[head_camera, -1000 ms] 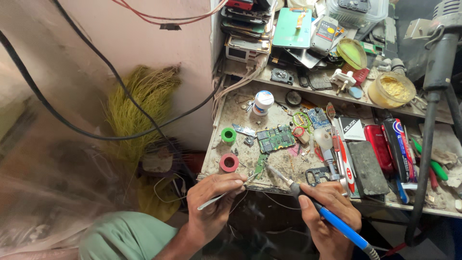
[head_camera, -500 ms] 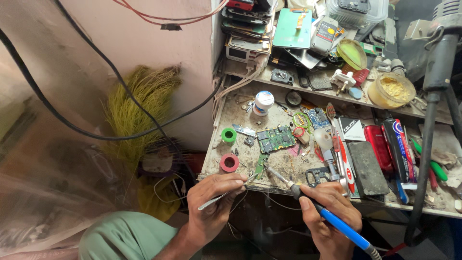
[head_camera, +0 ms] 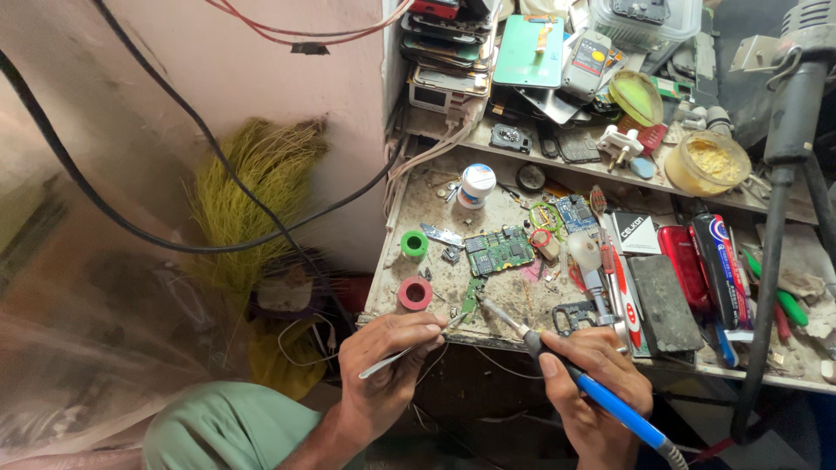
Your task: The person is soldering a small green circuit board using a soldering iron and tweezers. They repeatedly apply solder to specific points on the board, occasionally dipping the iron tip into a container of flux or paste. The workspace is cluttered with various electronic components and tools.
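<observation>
Here, right hand point(head_camera: 601, 383) closed round blue-handled soldering iron point(head_camera: 575, 374); left hand point(head_camera: 387, 357) pinching thin metal tweezers point(head_camera: 396, 357).

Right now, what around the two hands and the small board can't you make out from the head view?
- Where the soldering iron tip meets the small green board: too small to tell.
- Left hand holds thin tweezers; their tips lie behind the fingers.
- Right hand: the iron's cord is cut off by the bottom edge.
- Parts on the larger circuit board: too small.
</observation>
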